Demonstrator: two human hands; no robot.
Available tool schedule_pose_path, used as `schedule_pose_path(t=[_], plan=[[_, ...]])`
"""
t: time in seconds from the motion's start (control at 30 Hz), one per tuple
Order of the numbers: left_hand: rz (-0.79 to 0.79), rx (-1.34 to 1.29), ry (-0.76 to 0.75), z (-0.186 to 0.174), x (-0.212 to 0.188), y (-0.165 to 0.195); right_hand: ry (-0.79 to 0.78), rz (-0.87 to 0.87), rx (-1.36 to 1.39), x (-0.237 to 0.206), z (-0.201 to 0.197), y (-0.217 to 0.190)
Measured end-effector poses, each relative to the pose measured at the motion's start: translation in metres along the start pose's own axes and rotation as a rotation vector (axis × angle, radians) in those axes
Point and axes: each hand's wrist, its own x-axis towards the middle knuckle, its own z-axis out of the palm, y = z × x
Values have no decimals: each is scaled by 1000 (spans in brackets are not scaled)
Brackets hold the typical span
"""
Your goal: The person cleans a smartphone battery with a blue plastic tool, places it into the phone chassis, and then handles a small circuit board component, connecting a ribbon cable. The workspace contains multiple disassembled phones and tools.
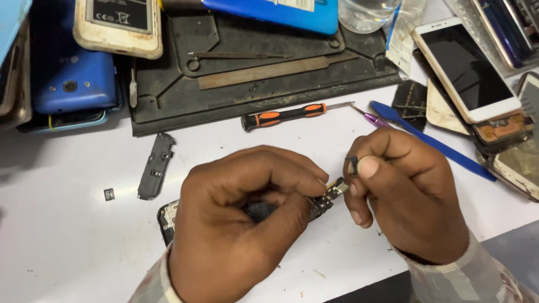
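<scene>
The left hand (247,219) pinches a small circuit board (328,196); the right hand (404,193) pinches a tiny dark part (352,164) at its end. Screwdriver (286,115) lies beyond (bare table (67,247) leftward).

The white tabletop (67,247) is looking smooth and matt, speckled with dust. Along its far edge, the dark work mat (168,95) is showing a worn, scuffed rubbery finish. The screwdriver (283,115) is showing glossy black-and-orange plastic and a thin metal shaft. The blue phone cover (73,73) is gleaming as glossy plastic. The sleeves (483,280) are looking like soft cloth.
</scene>
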Motion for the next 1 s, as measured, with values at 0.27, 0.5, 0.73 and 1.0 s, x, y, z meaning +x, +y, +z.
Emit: schedule_pose_path(t=[0.27,0.5,0.73,1.0], plan=[[227,309,-7,2,1,5,-39,37,97,3,0,1],[173,306,-66,3,4,6,-30,19,45,3,0,2],[67,170,-63,5,0,7,-42,3,18,3,-1,2],[-216,-91,-71,3,3,-9,-6,-8,-124,0,3,2]])
